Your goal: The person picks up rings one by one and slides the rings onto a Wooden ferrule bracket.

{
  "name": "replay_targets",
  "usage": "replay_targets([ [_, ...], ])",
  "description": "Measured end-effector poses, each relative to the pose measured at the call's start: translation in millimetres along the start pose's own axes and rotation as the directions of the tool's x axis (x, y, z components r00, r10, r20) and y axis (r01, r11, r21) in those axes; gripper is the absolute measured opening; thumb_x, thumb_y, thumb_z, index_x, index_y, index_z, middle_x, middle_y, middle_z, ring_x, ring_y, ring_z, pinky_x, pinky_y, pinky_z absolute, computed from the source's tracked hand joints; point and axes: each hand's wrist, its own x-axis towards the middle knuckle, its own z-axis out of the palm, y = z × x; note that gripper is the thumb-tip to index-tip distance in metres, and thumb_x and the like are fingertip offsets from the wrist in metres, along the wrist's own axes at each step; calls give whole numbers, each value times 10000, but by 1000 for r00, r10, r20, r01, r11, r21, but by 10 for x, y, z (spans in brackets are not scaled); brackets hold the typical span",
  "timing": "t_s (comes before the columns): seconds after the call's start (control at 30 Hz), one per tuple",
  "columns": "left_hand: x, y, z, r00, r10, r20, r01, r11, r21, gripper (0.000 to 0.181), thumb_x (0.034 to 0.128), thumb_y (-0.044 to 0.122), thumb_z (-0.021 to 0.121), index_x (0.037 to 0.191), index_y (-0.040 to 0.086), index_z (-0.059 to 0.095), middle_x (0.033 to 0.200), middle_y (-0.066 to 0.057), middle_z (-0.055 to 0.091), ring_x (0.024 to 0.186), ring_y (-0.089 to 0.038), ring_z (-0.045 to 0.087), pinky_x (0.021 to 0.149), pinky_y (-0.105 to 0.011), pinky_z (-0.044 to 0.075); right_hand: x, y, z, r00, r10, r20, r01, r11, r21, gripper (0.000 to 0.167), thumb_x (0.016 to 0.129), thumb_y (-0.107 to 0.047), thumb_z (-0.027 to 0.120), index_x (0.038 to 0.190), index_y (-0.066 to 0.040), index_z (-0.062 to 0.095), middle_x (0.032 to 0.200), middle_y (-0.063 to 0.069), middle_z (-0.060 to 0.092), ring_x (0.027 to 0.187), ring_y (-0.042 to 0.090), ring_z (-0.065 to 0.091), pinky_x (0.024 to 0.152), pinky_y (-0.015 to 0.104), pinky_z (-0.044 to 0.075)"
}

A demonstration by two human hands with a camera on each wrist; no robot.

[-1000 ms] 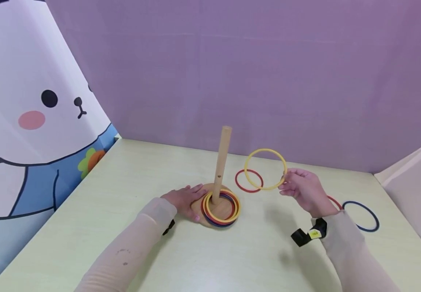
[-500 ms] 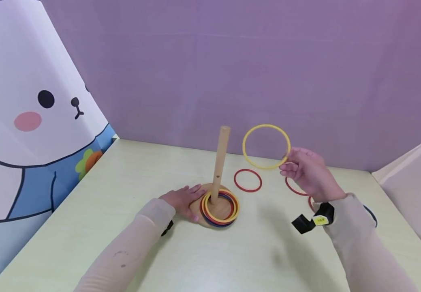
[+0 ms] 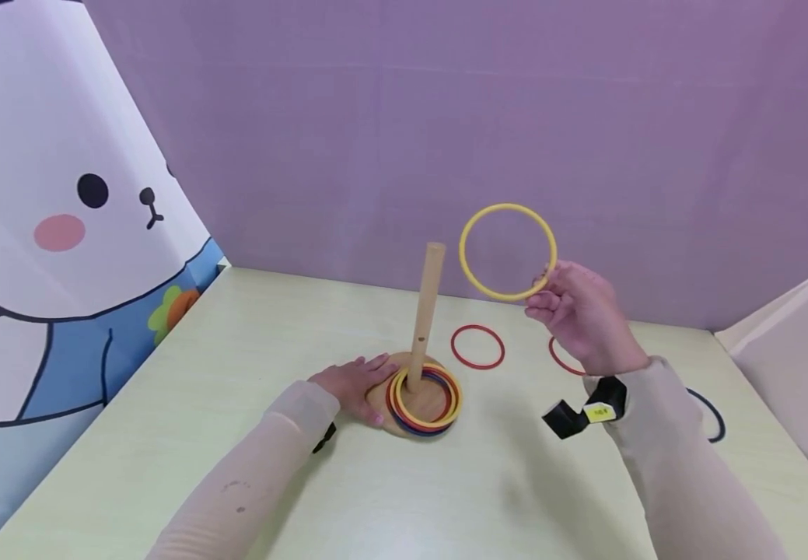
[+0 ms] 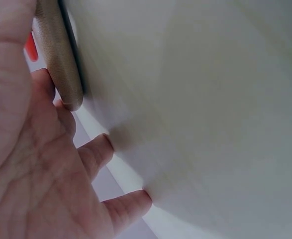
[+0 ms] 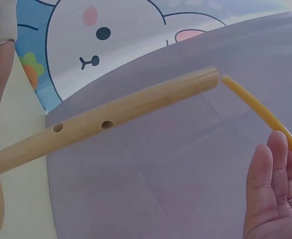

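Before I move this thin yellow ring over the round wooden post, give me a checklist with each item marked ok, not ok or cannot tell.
1. Right hand pinches the thin yellow ring by its edge: ok.
2. Left hand touches the flat, round wooden base: ok.
3. Tip of the round wooden post uncovered: ok.
4. Stacked red, yellow and dark-blue rings lie low around the post's foot: ok.
5. Held ring centred over the post: not ok, it is off to the right.
6. Whole ring higher than the post's tip: cannot tell.
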Motion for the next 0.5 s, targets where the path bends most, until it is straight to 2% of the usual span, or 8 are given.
replay_targets([
  [0.17, -8, -4, -4, 1000, -2, -4, 2, 1000, 5, 913, 789, 451, 755, 1528, 242, 262, 1598, 26, 155, 1417, -372, 213, 1028, -626, 302, 20, 32, 72, 1000, -16, 4, 16, 999, 40, 280, 980, 43, 369, 853, -7, 613, 739, 90, 649, 613, 167, 671, 627, 258, 563],
  [0.3, -7, -10, 4, 1000, -7, -3, 7, 1000, 2, 913, 787, 449, 757, 1528, 246, 263, 1597, 28, 158, 1418, -365, 216, 1025, -626, 308, 48, 61, 150, 1000, 4, 9, -4, 999, 54, 282, 961, 66, 349, 874, -9, 607, 719, 89, 642, 587, 165, 663, 608, 258, 560],
  [0.5, 12, -23, 22, 1000, -1, -4, 1, 1000, 10, 920, 789, 469, 747, 1532, 253, 248, 1600, 27, 148, 1419, -369, 210, 1027, -627, 305, 90, 121, 238, 999, 33, 19, -34, 999, 26, 269, 954, 66, 362, 908, -20, 614, 704, 78, 640, 573, 155, 663, 589, 254, 556],
])
